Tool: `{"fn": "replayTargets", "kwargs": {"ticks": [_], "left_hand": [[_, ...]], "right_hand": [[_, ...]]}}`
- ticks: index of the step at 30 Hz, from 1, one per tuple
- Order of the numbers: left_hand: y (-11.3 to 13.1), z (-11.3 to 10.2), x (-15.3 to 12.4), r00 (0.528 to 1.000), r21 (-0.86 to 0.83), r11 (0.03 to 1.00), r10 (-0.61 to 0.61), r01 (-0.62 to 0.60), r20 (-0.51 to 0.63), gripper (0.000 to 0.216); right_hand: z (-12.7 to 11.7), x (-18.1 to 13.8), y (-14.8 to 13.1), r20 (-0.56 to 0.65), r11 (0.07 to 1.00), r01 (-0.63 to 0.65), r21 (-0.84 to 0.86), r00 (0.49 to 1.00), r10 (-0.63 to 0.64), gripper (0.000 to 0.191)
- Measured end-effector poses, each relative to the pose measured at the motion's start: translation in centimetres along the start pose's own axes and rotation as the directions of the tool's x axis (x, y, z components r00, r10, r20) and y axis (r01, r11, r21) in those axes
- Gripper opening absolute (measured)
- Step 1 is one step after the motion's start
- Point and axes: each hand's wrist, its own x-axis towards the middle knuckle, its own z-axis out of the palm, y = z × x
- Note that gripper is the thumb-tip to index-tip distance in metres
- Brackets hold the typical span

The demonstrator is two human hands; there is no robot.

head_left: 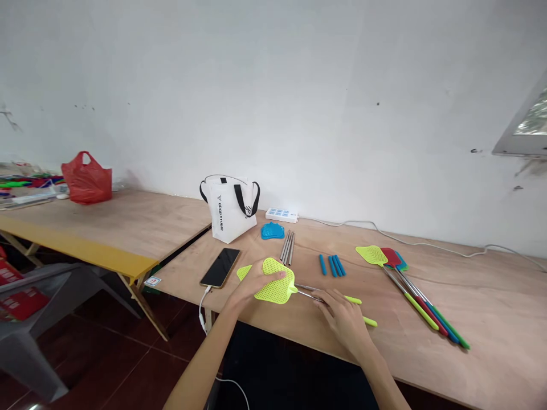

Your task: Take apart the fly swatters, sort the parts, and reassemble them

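Phone [220, 267] left of central swatters [273, 291], swatter pile [421, 310] right, bag [231, 216] behind phone, rods [288, 249] left of grips [337, 265]

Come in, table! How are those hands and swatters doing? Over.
Left hand gripping lime swatter head. Right hand at its metal rod. Second lime swatter close behind, partly hidden.

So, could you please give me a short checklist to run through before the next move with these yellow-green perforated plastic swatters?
1. Left hand gripping the front swatter's yellow-green perforated head: ok.
2. Right hand on the slim silver metal shaft: ok.
3. Second yellow-green swatter clear of the hands: not ok; its head lies partly behind the left hand.
4. Shaft fully seated in the front head: cannot tell, too small.
5. Flat black-screened phone apart from the left hand: ok.
6. Short blue tubes apart from the right hand: ok.
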Motion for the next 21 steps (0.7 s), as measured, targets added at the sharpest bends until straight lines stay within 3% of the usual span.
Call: {"fn": "replayTargets", "kwargs": {"ticks": [2, 4, 6, 9, 11, 15, 18, 21], "left_hand": [[-0.3, -1.3, 0.3, 0.999, 0.096, 0.995, 0.027, -0.023, -0.038, 0.046], [-0.9, -2.6, 0.5, 0.986, 0.298, 0.954, 0.067, -0.02, -0.149, 0.038], [-1.7, -3.7, 0.7, 0.96, 0.553, 0.832, 0.122, 0.04, -0.253, 0.027], [-3.2, -4.5, 0.7, 0.962, 0.799, 0.584, 0.109, 0.143, -0.252, 0.024], [-4.0, -4.5, 0.6, 0.975, 0.853, 0.499, 0.059, 0.155, -0.213, 0.032], [-4.3, -4.2, 0.5, 0.981, 0.869, 0.467, 0.017, 0.165, -0.195, 0.052], [-3.4, -4.1, 0.5, 0.973, 0.882, 0.421, -0.006, 0.21, -0.229, 0.069], [-2.1, -4.0, 0.3, 0.958, 0.885, 0.413, 0.089, 0.214, -0.273, 0.071]], "right_hand": [[0.5, -0.2, 0.7, 0.021, 1.0, -0.003, -0.03, 1.0, 0.004, 0.034], [1.0, -0.4, 1.1, 0.023, 0.998, 0.005, -0.064, 1.0, -0.004, 0.033], [1.5, -0.6, 1.4, 0.001, 0.995, 0.003, -0.105, 1.0, -0.002, 0.031], [2.0, -0.8, 1.7, -0.031, 0.988, -0.016, -0.152, 0.999, 0.012, 0.029], [2.1, -1.0, 2.0, -0.016, 0.989, -0.034, -0.141, 0.999, 0.032, 0.03], [2.1, -1.5, 3.1, 0.055, 0.992, -0.066, -0.106, 0.996, 0.072, 0.035], [2.4, -1.8, 3.9, -0.001, 0.977, -0.1, -0.187, 0.995, 0.102, 0.045], [2.7, -1.9, 4.3, -0.035, 0.972, -0.116, -0.205, 0.993, 0.111, 0.043]]}}
